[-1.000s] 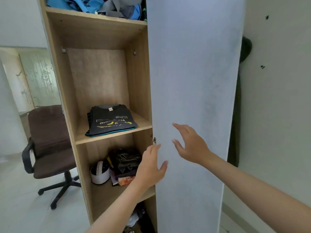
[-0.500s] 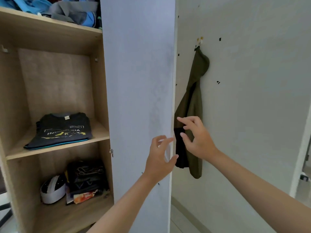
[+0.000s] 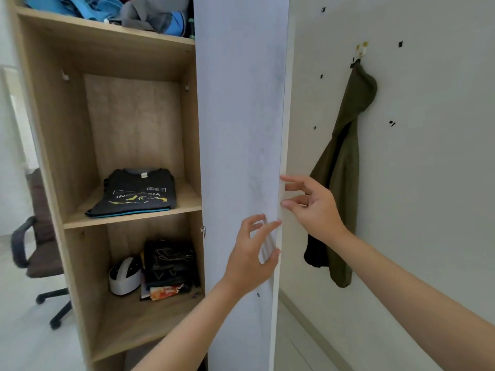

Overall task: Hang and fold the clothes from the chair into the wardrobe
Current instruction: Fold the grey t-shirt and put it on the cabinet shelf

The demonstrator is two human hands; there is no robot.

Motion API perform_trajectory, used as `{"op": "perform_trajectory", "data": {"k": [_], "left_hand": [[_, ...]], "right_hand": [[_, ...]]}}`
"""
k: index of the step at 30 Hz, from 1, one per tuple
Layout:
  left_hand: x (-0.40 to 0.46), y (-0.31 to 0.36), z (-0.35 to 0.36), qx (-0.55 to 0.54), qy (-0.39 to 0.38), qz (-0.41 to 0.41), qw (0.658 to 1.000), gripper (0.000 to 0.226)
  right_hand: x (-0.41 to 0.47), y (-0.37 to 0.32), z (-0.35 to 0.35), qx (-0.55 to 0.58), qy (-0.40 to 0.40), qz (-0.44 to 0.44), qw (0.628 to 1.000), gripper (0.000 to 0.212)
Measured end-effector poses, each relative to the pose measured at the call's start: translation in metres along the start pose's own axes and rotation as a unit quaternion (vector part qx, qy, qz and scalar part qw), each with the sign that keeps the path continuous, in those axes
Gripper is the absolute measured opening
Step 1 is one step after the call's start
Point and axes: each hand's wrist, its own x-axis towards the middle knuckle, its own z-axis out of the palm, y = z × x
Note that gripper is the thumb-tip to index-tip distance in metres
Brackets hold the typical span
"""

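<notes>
We see a wardrobe (image 3: 56, 135) of pale oak grain with a light grey-white door (image 3: 238, 129). On its middle shelf at nine o'clock lies a folded black T-shirt (image 3: 136, 192) printed in white and yellow, with a teal edge beneath. Above it, a heap of blue and grey clothes (image 3: 128, 9). On the lower shelf we see a white helmet (image 3: 124, 275) beside dark folded clothes (image 3: 168, 263) and an orange-patterned scrap (image 3: 164, 291). At three o'clock an olive-green jacket (image 3: 345, 162) hangs on an off-white wall (image 3: 428, 183). The office chair (image 3: 40, 236) is brown with black arms.
</notes>
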Motion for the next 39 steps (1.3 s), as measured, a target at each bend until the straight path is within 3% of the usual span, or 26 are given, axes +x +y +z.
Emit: {"op": "perform_trajectory", "data": {"k": [8,13,18,23,27,33,39], "left_hand": [[-0.061,-0.024,-0.096,-0.012,0.067,-0.004,0.998,0.060],[-0.096,-0.065,-0.181,0.064,0.082,-0.036,0.994,0.059],[-0.108,-0.116,-0.257,0.194,0.085,-0.076,0.974,0.061],[-0.104,-0.175,-0.312,0.307,0.057,-0.110,0.944,0.062],[-0.098,-0.223,-0.345,0.383,0.045,-0.183,0.904,0.067],[-0.075,-0.307,-0.374,0.466,-0.002,-0.248,0.849,0.088],[-0.055,-0.376,-0.377,0.465,-0.001,-0.271,0.843,0.099]], "right_hand": [[-0.016,-0.068,0.098,0.100,-0.047,-0.040,0.993,0.042],[-0.012,-0.093,0.195,0.124,-0.067,-0.045,0.989,0.039],[0.012,-0.102,0.295,-0.026,-0.073,-0.145,0.986,0.044],[0.047,-0.103,0.371,-0.130,-0.083,-0.188,0.970,0.048],[0.071,-0.084,0.423,-0.221,-0.140,-0.168,0.951,0.073],[0.106,-0.055,0.502,-0.228,-0.213,-0.116,0.943,0.099],[0.137,-0.028,0.557,-0.242,-0.201,-0.101,0.944,0.111]]}}
